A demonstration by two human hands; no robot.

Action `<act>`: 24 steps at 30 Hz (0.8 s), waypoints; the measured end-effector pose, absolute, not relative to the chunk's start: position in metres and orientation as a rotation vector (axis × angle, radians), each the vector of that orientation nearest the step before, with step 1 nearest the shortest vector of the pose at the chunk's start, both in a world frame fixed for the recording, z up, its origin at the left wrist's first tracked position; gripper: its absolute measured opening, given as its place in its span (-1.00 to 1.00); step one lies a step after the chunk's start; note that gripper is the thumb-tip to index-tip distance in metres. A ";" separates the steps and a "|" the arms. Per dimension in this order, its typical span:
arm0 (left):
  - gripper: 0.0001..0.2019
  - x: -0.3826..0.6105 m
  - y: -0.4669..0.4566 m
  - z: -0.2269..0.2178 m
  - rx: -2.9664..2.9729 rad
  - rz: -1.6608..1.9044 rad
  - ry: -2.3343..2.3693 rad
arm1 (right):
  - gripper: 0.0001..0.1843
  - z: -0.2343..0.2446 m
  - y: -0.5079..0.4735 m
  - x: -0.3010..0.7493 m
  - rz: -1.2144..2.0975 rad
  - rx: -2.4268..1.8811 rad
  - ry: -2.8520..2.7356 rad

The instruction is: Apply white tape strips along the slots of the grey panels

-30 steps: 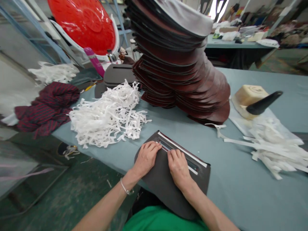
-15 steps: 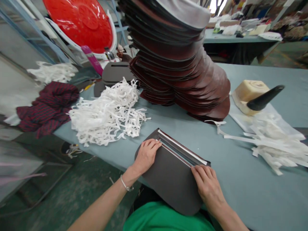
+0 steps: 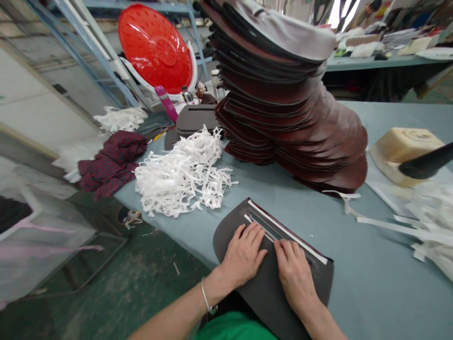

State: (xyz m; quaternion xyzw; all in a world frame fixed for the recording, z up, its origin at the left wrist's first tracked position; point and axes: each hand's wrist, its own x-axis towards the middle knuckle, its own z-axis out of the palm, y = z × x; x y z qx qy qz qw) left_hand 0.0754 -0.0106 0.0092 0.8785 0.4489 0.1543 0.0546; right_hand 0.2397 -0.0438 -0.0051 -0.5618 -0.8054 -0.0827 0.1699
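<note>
A dark grey felt-like panel (image 3: pixel 314 278) with a rounded lower end lies on the table in front of me. A long slot with a metal-toothed zip runs across it, edged by white strips. My left hand (image 3: pixel 244 255) rests flat on the panel just below the slot. My right hand (image 3: pixel 293 269) lies flat beside it, its fingertips on the slot's edge. Neither hand grips anything. The lower end of the panel is hidden behind my hands and forearms.
A heap of white paper-like strips (image 3: pixel 184 179) lies left of the panel. A tall leaning stack of dark red panels (image 3: pixel 293 127) stands beyond it. More white strips (image 3: pixel 435 226), a cream block (image 3: pixel 403 151) and a black horn-shaped object (image 3: pixel 428 160) are at right.
My right hand has slid back along the slot towards my left hand. My left hand has shifted slightly along the panel, and the whole view has swung, moving the scene to the right.
</note>
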 end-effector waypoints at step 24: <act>-0.67 0.052 0.003 0.010 2.319 0.723 1.430 | -0.60 -0.004 0.005 0.188 -0.096 -1.615 -2.263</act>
